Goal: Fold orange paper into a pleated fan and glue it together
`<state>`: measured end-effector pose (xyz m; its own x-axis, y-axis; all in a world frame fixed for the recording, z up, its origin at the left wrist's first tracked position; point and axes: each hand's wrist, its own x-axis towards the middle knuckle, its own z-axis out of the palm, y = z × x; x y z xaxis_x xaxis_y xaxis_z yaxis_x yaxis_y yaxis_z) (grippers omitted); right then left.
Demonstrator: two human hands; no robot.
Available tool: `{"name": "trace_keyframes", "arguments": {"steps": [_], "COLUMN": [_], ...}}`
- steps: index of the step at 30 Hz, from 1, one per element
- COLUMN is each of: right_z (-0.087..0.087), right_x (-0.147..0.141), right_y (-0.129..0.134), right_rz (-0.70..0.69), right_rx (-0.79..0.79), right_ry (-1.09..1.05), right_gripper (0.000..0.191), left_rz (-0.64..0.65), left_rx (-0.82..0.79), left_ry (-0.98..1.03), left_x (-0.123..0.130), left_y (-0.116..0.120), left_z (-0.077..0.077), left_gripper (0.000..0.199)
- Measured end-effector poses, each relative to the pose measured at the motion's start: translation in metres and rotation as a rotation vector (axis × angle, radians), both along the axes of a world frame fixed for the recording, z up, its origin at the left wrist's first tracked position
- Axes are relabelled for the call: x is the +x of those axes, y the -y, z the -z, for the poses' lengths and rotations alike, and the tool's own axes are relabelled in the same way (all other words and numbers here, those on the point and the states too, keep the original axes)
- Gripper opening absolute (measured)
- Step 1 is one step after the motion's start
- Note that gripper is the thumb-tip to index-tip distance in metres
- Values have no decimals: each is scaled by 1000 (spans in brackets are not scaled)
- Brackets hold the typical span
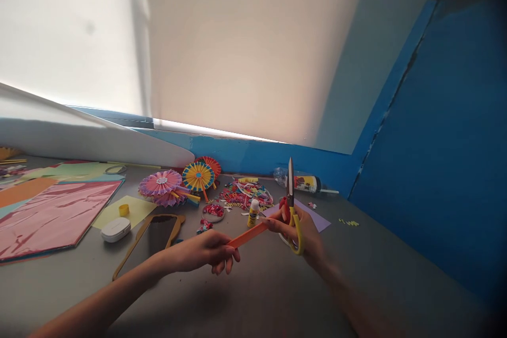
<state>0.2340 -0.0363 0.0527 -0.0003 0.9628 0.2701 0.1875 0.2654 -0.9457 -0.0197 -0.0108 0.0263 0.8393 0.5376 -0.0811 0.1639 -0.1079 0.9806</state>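
An orange folded paper strip point(249, 234) is stretched between my two hands above the table. My left hand point(212, 251) is closed on its left end, thumb on top and fingers curled below. With thumb and fingertips, my right hand point(304, 229) pinches the other end. That same hand also holds yellow-handled scissors point(291, 185), blades pointing up and together. Just behind the strip stands a yellow glue stick point(253, 214), upright with a white top. A purple paper sheet point(319, 216) lies partly hidden beneath my right hand.
Pleated paper fans point(162, 185) and a yellow-blue rosette point(198, 175) lie at the back. Beside them is a pile of paper scraps point(245, 194). A phone point(158, 235), a white case point(116, 229) and a pink paper pack point(59, 216) lie left. A glue bottle point(304, 184) lies near the blue wall.
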Motion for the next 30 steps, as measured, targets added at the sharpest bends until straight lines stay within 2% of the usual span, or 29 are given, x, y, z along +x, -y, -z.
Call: {"name": "trace_keyframes", "arguments": {"steps": [4,7,10,13,15,18,21,23,26,30], "right_z": [-1,1,5,11,16,24,30,31,30,29], "right_x": [3,4,0,-12,-23,-38,-47,-48,-42,-25], "right_y": [-1,-1,1,4,6,7,8,7,3,-7], "right_rz": [-10,-26,-73,-120,-159,-201,-169,-148,-175,-178], "right_rx": [-18,-17,-34,-71,-74,-67,-74,-82,-95,-155], "right_ry": [5,-18,-61,-94,-96,-109,-117,-105,-107,-17], "right_gripper": [39,37,37,38,36,36,38,39,41,45], "left_rz": [55,96,180,226,176,72,-45,-105,-156,-269], "left_rx": [-146,-197,-193,-112,-74,-63,4,108,279,323], "left_ry": [27,31,-27,-84,-23,98,105,71,19,77], "left_x": [-4,-10,-17,-15,-8,7,16,18,16,10], "left_y": [-4,-6,-6,-3,1,4,4,4,4,0], "left_z": [0,-4,-14,-22,-23,-14,0,5,6,-2], "left_gripper": [36,38,40,44,40,43,46,46,46,44]}}
